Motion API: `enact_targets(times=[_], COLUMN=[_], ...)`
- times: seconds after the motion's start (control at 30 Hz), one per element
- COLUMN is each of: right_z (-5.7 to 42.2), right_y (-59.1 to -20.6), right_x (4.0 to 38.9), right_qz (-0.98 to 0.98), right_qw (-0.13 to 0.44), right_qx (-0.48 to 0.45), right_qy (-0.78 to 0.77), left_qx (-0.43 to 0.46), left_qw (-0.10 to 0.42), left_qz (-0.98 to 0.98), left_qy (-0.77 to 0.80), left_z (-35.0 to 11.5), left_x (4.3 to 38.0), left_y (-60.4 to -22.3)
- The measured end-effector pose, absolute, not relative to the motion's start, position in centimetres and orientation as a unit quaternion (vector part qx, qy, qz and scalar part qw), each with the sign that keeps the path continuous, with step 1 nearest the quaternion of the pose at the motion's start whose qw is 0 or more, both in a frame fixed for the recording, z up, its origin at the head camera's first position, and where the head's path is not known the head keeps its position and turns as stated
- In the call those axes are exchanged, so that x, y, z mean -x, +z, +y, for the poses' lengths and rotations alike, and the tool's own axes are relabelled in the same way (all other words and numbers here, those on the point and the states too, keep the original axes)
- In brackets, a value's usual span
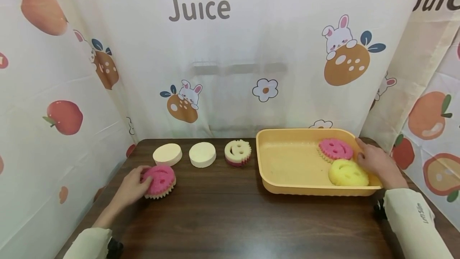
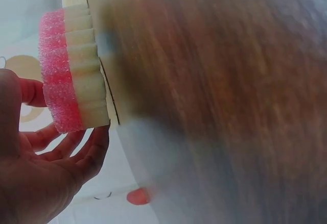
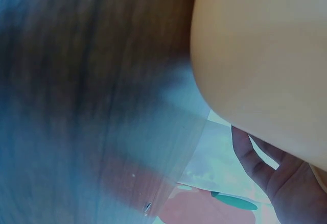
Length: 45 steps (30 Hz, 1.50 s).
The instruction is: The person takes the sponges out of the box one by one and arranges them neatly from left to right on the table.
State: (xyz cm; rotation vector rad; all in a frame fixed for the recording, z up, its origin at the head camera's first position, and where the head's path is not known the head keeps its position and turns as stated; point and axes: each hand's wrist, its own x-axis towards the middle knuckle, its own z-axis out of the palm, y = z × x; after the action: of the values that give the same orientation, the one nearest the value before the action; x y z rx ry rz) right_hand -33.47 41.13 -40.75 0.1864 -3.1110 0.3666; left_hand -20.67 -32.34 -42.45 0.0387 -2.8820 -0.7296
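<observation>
My left hand [image 1: 133,186] holds a round pink-and-cream sponge [image 1: 160,180] with a scalloped edge and a cut-out face, at the left of the table. In the left wrist view, the thumb lies at the pink side and the fingers [image 2: 94,150] curl around the edge of the sponge [image 2: 64,73]. My right hand [image 1: 377,163] grips the right rim of a yellow tray [image 1: 287,189], fingers on the outer side. Inside the tray, near that hand, lie a pink smiley sponge [image 1: 336,149] and a yellow smiley sponge [image 1: 348,173].
Along the back of the dark wooden table [image 1: 230,219] stand two plain cream round sponges, one on the left [image 1: 167,154] and one beside it [image 1: 202,155]. A cream-and-pink smiley sponge [image 1: 237,152] lies next to the tray. Printed curtains [image 1: 230,51] enclose the table.
</observation>
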Motion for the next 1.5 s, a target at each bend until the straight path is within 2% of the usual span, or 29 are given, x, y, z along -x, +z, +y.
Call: enact_targets(times=[1.5], right_z=[41.21], right_y=[-40.95], right_x=[33.55], right_qz=[-0.991], right_qw=[0.006], right_qx=[-0.062], right_qy=[0.122], left_qx=[0.004], left_qw=[0.086], left_qz=[-0.966], left_qy=[-0.243], left_z=[-32.81], left_x=[21.17], left_y=[-43.12])
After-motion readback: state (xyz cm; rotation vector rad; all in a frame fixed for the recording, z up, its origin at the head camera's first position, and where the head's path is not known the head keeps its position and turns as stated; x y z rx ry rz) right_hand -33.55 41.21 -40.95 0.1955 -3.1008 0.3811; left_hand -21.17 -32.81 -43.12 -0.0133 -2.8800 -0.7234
